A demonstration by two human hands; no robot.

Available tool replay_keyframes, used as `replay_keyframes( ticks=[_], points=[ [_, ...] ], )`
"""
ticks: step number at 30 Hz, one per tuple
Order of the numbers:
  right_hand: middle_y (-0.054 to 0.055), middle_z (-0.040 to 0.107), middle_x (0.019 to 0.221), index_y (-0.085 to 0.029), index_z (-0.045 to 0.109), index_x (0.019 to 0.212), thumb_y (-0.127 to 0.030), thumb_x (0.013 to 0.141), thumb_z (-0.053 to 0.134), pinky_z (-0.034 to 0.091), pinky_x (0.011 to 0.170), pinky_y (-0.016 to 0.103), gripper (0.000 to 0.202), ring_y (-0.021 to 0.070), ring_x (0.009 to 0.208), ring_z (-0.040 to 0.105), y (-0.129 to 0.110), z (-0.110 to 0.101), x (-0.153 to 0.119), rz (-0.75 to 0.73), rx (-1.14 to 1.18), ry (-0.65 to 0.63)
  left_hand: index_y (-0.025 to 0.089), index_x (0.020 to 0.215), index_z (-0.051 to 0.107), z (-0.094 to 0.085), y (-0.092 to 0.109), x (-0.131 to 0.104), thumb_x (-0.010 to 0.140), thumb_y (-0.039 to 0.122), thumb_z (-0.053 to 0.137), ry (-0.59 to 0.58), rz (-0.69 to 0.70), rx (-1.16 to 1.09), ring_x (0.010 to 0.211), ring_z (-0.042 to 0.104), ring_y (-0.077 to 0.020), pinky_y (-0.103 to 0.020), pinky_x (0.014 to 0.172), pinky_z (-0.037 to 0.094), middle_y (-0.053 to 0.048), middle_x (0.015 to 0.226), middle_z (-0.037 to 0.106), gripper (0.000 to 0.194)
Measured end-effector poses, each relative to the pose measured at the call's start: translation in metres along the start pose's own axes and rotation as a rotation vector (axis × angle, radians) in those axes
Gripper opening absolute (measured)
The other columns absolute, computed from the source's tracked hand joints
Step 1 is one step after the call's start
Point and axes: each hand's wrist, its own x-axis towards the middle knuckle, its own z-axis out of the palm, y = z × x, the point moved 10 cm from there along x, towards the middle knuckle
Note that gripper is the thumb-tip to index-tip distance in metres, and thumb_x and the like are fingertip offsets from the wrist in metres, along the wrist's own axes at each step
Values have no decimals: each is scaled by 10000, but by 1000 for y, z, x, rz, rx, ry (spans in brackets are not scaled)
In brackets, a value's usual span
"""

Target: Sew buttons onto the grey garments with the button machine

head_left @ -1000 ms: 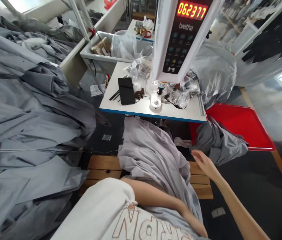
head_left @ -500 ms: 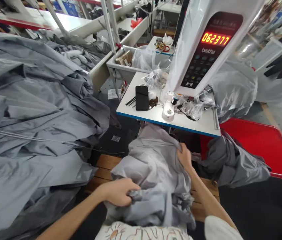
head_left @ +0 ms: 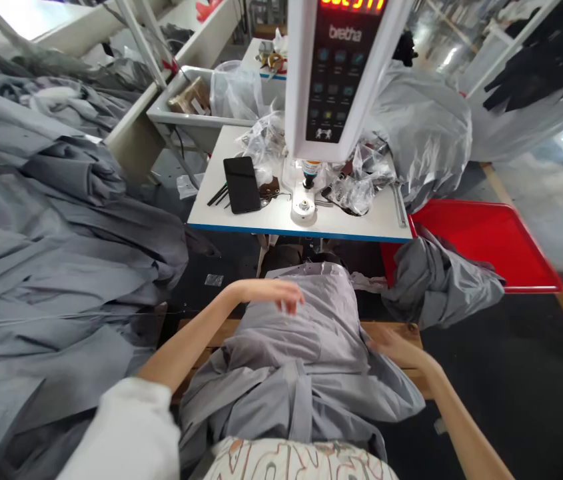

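Observation:
Grey fabric (head_left: pixel 306 333) lies across my lap, its far end just below the front edge of the small white machine table (head_left: pixel 241 217). Over the fabric's upper left part, my left hand (head_left: pixel 268 293) hovers with loosely bent, parted fingers and holds nothing. My right hand (head_left: pixel 391 343) is at the fabric's right edge; motion smears its fingers, so I cannot tell whether it grips the cloth. Ahead stands a white machine head (head_left: pixel 301 127) with a control panel (head_left: pixel 334 87), above a round lower post (head_left: pixel 304 205).
A black phone (head_left: pixel 242 185) and clear plastic bags (head_left: pixel 356 190) lie on the table. Large grey fabric piles (head_left: pixel 61 247) fill the left. At right, a red tray (head_left: pixel 486 240) has grey cloth (head_left: pixel 441 280) hanging over its edge. A grey bin (head_left: pixel 201 120) stands behind.
My left hand has let go of the bunched fabric and moved up and forward. The fabric is spread flatter over my lap. My right hand has come lower; the view has shifted.

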Motion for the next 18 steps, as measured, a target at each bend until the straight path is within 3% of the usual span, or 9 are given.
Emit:
replay_keyframes(
  ticks=[1, 2, 4, 5, 8, 10, 14, 16, 18],
  points=[
    [155, 537, 1310, -172, 585, 1219, -552, 732, 588, 417, 1031, 452, 619, 327, 1236, 489, -18, -24, 15, -51, 12, 105, 110, 1059, 653, -35, -3, 16, 869, 431, 473, 318, -33, 141, 876, 644, -173, -240, 764, 481, -66, 968, 680, 414],
    [160, 509, 1337, -160, 562, 1243, -537, 766, 555, 381, 1059, 479, 608, 324, 1266, 456, -38, -50, 27, -106, 26, 236, 61, 1148, 595, -50, -7, 30, 881, 393, 465, 481, -67, 224, 1035, 598, -223, -285, 866, 455, -108, 1115, 632, 446],
    [150, 507, 1327, -152, 546, 1243, -464, 857, 470, 352, 1080, 483, 502, 290, 1266, 446, -91, -95, 43, -267, 65, 477, 40, 1211, 539, -56, -26, 54, 753, 320, 670, 645, -156, 359, 1261, 416, -367, -434, 1009, 370, -224, 1351, 467, 553],
    [136, 517, 1309, -162, 556, 1219, -413, 888, 440, 360, 1076, 468, 431, 268, 1247, 461, -117, -113, 48, -338, 88, 566, 79, 1210, 546, -54, -36, 61, 712, 305, 714, 711, -206, 470, 1320, 333, -389, -479, 1060, 308, -214, 1417, 402, 572],
    [105, 580, 1189, -190, 596, 1107, -298, 920, 412, 404, 1035, 410, 284, 222, 1149, 521, -182, -156, 54, -517, 129, 780, 161, 1049, 610, -46, -62, 64, 803, 238, 598, 866, -175, 487, 1375, 253, -316, -462, 1133, 189, -123, 1438, 401, 259],
    [100, 607, 1107, -193, 601, 1056, -258, 918, 402, 426, 998, 390, 251, 216, 1090, 545, -209, -185, 56, -577, 127, 899, 162, 950, 594, -44, -81, 59, 856, 217, 486, 903, -143, 273, 1281, 389, -257, -400, 1088, 279, -117, 1288, 526, 153],
    [106, 607, 1040, -177, 586, 1042, -219, 903, 376, 442, 943, 375, 255, 223, 1033, 549, -230, -247, 69, -571, 95, 1101, 165, 864, 524, -32, -93, 58, 927, 323, 301, 834, -129, 74, 871, 569, -192, -320, 818, 453, -74, 872, 598, 280],
    [108, 602, 1051, -170, 583, 1053, -198, 901, 367, 426, 955, 375, 265, 225, 1045, 535, -238, -278, 84, -563, 47, 1143, 177, 809, 504, -11, -86, 70, 940, 366, 211, 760, -109, 36, 823, 561, -193, -320, 769, 456, -70, 825, 579, 373],
    [115, 601, 1071, -162, 589, 1051, -157, 884, 365, 410, 966, 388, 279, 237, 1061, 523, -240, -309, 108, -510, -15, 1141, 194, 744, 495, 25, -74, 88, 928, 375, 199, 644, -80, 13, 810, 562, -202, -330, 755, 452, -68, 792, 573, 392]
  ],
)
